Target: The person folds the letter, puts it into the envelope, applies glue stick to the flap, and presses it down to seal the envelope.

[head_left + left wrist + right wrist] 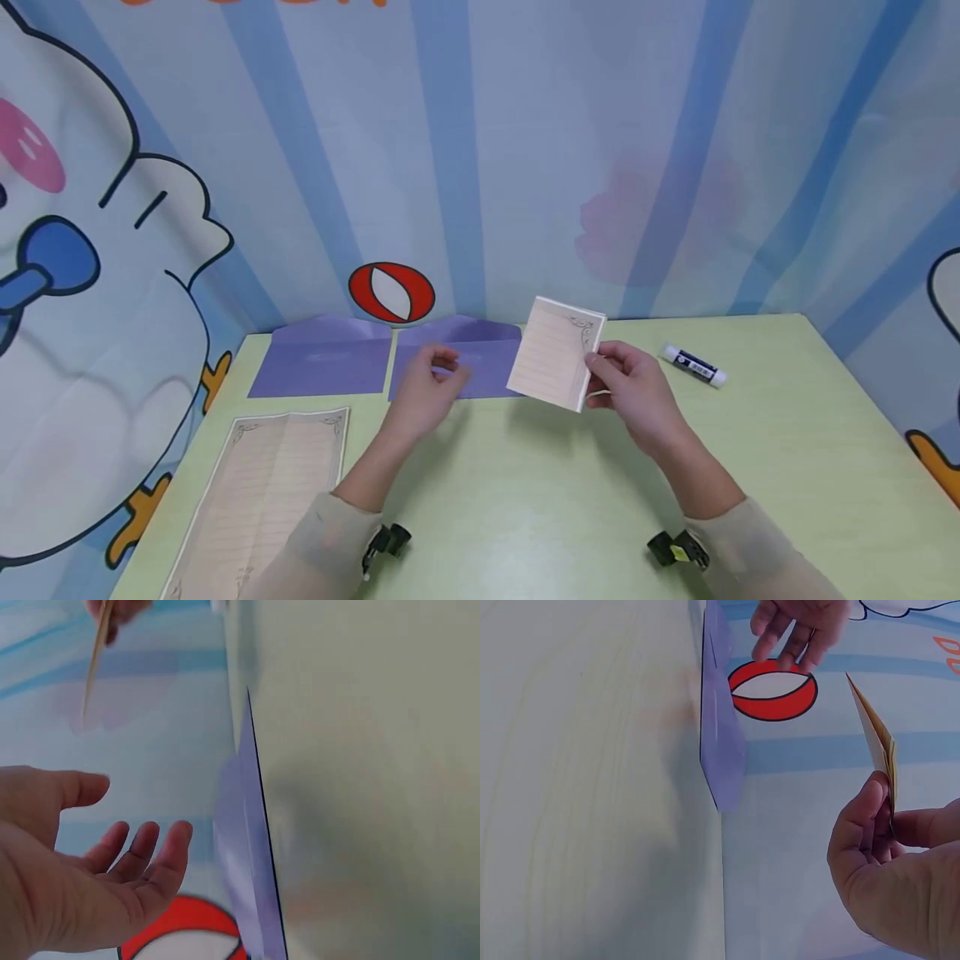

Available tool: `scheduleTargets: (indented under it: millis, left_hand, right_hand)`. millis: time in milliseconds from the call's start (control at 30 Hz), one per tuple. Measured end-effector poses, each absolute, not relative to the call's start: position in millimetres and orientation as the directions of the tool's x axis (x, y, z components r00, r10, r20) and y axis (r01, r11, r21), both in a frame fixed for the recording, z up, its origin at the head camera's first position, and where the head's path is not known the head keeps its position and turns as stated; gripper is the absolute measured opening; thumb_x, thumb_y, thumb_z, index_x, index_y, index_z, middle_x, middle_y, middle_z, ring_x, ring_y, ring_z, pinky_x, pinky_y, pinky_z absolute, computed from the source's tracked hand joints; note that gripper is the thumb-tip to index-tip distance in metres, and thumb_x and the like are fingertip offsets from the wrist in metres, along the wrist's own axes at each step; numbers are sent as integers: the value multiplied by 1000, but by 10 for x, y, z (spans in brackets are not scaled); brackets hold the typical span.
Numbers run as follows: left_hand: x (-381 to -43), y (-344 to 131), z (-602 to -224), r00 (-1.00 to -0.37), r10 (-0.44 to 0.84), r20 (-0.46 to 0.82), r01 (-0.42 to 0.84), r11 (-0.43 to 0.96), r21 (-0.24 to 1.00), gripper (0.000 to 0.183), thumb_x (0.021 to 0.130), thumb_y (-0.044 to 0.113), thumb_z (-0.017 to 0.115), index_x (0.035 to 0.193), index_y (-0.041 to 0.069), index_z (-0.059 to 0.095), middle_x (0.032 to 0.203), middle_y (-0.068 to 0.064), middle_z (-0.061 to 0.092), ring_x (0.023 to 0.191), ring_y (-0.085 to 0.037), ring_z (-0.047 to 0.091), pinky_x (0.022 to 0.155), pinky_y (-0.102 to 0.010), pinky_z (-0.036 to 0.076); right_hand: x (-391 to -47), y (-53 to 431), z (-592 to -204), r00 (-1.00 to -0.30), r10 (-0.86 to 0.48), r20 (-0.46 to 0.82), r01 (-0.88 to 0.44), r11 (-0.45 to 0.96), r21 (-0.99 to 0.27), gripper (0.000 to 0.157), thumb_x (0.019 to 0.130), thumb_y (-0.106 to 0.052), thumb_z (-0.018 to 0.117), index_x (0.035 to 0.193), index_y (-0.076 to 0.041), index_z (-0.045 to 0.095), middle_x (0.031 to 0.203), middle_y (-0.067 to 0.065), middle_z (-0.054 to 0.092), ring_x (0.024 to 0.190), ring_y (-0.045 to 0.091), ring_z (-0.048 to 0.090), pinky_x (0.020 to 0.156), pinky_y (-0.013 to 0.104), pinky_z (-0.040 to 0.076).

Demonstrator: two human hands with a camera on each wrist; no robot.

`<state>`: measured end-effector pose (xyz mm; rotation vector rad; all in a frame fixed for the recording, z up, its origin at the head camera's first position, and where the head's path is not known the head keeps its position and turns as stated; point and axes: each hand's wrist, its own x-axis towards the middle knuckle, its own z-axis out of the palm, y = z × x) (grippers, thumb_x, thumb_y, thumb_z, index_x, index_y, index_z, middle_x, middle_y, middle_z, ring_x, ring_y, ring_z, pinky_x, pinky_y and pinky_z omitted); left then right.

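My right hand [633,387] pinches a folded sheet of lined letter paper [557,354] by its right edge, above the table. The paper is pale pink with a white border and a scroll ornament in one corner; in the right wrist view its folded layers [877,739] show edge-on. My left hand [427,392] holds nothing, its fingers loosely bent, over the front of the right-hand purple envelope [495,367]. That envelope lies with its flap raised towards the back. In the left wrist view the left hand's fingers [169,862] are apart from the envelope.
Another purple envelope [322,367] lies at the back left, flap up. An unfolded lined sheet [262,492] with creases lies at the front left. A glue stick [693,365] lies to the right of my right hand. A printed cloth backdrop [525,150] rises behind the table.
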<state>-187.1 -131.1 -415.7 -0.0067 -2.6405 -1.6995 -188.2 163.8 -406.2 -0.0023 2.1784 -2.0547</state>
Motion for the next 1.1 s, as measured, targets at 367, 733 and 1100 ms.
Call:
scheduleTargets:
  millis: [367,733,1100]
  left_hand:
    - [-2306,-1874,-4342,-993,112,20,108,874,473,66,100,36,75,148,-4,53,146,-25,52,138,-45,47,113,-57,44]
    - [-2381,-1852,-4423,-969,219,-119,201,969,147,75,99,52,73,145,-6,58,150,-24,50,141,-45,43,115,-64,37]
    - [-2204,-1732,-4382,-908,373,-188,349,925,150,71,100,43,75,152,-1,54,154,-20,48,143,-41,42,114,-63,40]
  right_hand:
    - [-1989,1930,-4119,-988,-91,-125,100,237,-966,36,113,-21,54,135,7,57,106,13,70,90,21,66,75,33,60]
    - [-2011,2172,-4202,-991,-73,-109,82,304,-949,37,112,-21,55,134,8,56,102,11,71,86,21,67,71,33,59]
    - [-1998,2210,-4206,-991,-67,-113,85,325,-942,39,112,-23,56,136,8,56,104,13,71,90,25,67,71,34,60]
